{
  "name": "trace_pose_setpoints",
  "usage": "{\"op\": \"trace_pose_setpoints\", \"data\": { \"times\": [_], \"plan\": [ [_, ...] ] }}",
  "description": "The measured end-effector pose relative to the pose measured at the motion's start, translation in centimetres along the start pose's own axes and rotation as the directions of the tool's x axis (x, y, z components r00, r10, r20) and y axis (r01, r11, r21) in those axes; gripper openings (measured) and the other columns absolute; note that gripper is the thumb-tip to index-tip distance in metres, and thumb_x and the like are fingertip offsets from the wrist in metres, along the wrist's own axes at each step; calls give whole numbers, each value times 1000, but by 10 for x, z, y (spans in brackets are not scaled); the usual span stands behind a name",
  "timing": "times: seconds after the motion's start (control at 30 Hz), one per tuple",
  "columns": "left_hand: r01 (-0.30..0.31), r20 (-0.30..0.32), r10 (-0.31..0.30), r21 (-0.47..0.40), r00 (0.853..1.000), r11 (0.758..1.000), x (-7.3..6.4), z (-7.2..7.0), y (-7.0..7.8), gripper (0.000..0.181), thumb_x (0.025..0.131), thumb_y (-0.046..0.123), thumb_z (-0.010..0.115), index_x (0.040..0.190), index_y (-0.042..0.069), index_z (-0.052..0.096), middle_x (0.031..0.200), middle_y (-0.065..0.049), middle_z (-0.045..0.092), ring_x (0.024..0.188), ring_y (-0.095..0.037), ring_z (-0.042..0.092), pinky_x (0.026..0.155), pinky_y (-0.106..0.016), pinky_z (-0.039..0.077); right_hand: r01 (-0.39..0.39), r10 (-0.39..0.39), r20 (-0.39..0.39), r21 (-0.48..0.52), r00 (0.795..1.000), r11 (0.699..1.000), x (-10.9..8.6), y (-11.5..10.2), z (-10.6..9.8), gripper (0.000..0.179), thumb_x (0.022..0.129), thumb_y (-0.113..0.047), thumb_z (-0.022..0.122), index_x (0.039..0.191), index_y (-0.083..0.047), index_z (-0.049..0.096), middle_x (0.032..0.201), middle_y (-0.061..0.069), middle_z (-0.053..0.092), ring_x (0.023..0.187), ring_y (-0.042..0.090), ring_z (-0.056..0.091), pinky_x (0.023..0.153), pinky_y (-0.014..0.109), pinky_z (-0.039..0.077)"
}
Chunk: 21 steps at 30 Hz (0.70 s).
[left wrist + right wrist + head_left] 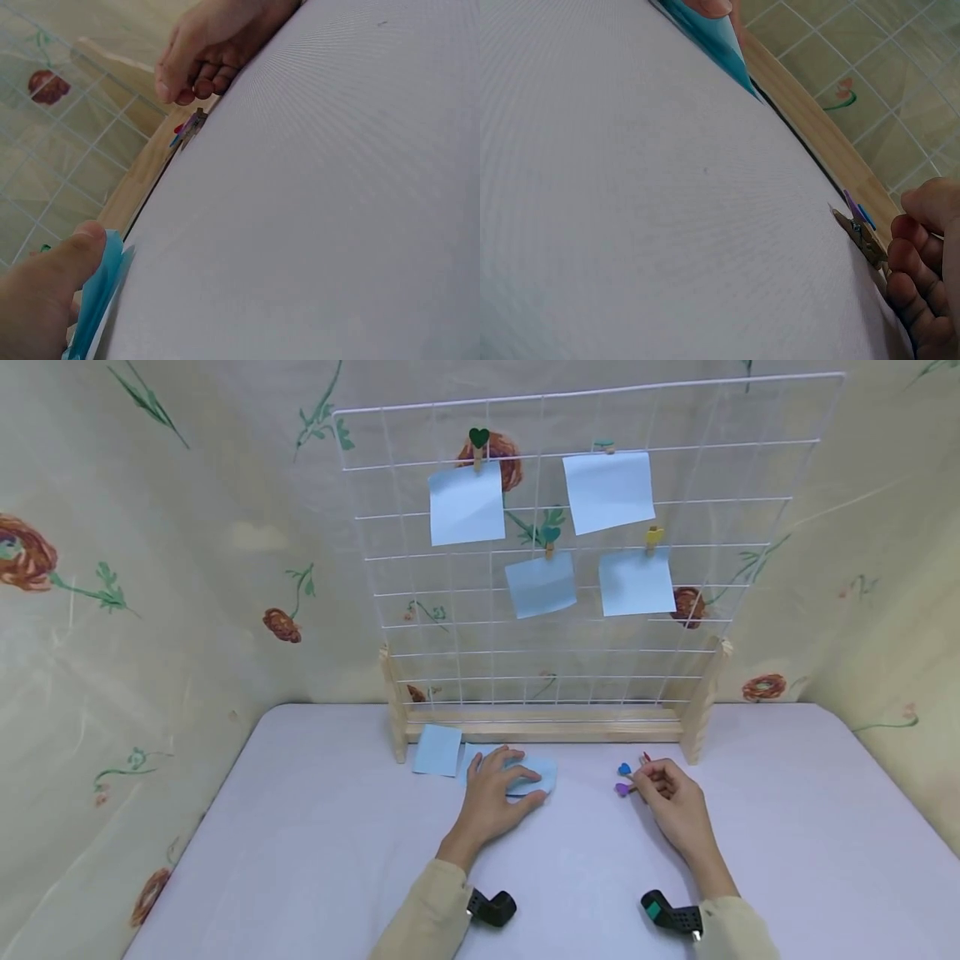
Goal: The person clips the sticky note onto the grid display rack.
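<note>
My left hand [495, 787] rests on light blue paper sheets [546, 775] on the table, fingers spread. In the left wrist view its thumb [71, 259] touches a sheet whose edge [105, 289] bends up. My right hand [672, 793] hovers by small wooden clothespins with heart tops: a purple one [622, 789], a blue one [625, 769] and a red one [646, 757]. Its fingers are loosely curled, and nothing shows between thumb and forefinger. In the right wrist view the fingertips [904, 256] sit right beside the clothespins [864, 241].
A white wire grid [450, 627] stands in a wooden base [540, 727] at the table's back. Several blue sheets hang on it from clothespins, one sheet [467, 506] at upper left. Another blue sheet [437, 750] leans against the base. Floral cloth [187, 635] surrounds the table.
</note>
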<state>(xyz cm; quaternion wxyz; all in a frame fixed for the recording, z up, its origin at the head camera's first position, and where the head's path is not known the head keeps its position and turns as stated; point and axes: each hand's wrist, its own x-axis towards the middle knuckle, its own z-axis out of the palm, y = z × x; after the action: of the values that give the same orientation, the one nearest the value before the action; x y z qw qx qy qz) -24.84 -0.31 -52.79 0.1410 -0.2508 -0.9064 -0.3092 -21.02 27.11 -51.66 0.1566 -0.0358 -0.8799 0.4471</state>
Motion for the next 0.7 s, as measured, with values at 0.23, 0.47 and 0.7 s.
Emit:
{"op": "trace_pose_setpoints", "data": {
  "times": [0.23, 0.47, 0.7],
  "plan": [
    [13, 3, -13, -33, 1000, 999, 0, -1, 0, 27, 86, 50, 62, 96, 27, 71, 129, 0, 57, 134, -23, 41, 110, -61, 19, 11, -11, -10, -3, 1000, 1000, 0, 2, 2, 17, 93, -22, 59, 97, -6, 60, 83, 7, 63, 68, 0, 51, 59, 14, 43],
    [78, -39, -85, -156, 996, 985, 2, 0, -1, 23, 89, 44, 61, 96, 24, 72, 124, 4, 60, 128, -17, 47, 111, -59, 18, 10, -10, -12, -5, 1000, 1000, 0, 2, 2, 17, 93, -23, 59, 98, -6, 59, 84, 7, 62, 68, 1, 50, 59, 14, 43],
    [89, -124, -131, -301, 984, 950, 2, -1, -3, 28, 93, 41, 56, 94, 17, 70, 118, 4, 63, 119, -19, 54, 110, -55, 22, 0, 0, -5, 5, 1000, 1000, 0, 1, 1, 18, 94, -24, 58, 99, -6, 59, 84, 9, 63, 68, 2, 51, 59, 15, 43]
  ]
}}
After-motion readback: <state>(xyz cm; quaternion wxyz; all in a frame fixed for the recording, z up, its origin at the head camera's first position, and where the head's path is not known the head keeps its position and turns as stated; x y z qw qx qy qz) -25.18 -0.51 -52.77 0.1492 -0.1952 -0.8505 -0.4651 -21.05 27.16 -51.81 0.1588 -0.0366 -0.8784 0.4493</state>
